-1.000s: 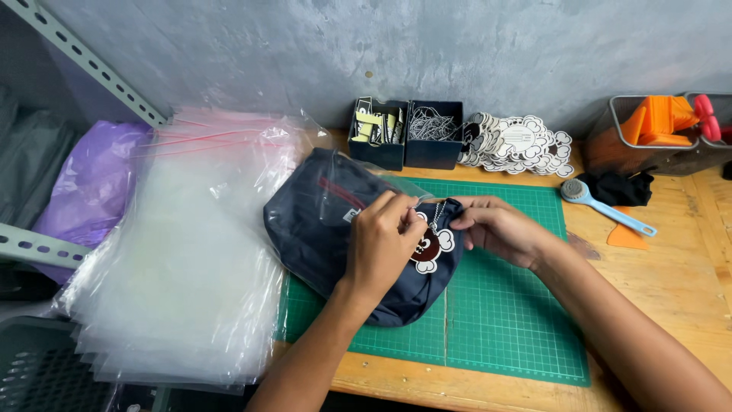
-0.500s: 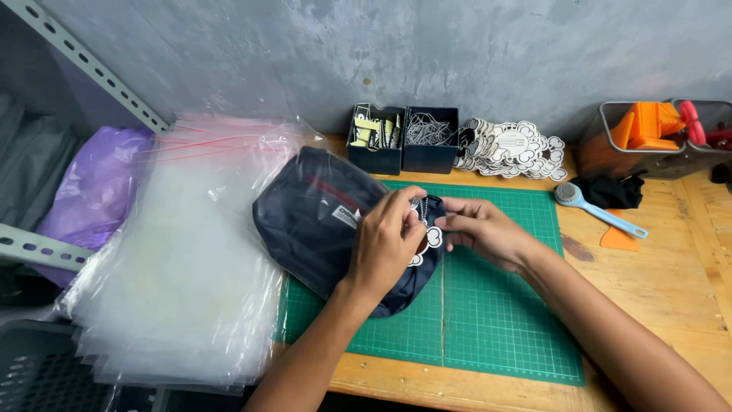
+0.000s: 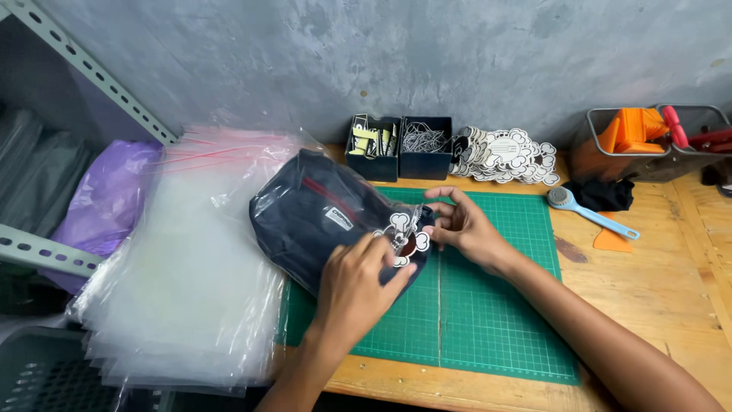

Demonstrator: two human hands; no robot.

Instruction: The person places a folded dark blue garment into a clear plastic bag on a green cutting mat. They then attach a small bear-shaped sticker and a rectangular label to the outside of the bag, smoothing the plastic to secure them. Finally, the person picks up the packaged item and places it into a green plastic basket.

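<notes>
Dark bag (plastic-wrapped) runs upper-left to lower-right; both hands' fingers pinch its cloud-shaped tag.

Soft, even daylight, faint glare on plastic bags, perhaps slight edge distortion.

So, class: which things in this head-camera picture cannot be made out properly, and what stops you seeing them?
- Dark bag in clear plastic, head view: its near end is hidden by the left hand.
- Cloud-shaped tag: partly covered by fingers; its print is too small.
- Right hand: fingertips hidden behind the bag's end.
- Grey crate: cut off by the bottom-left edge.
- Small black boxes: contents too small to tell.
</notes>
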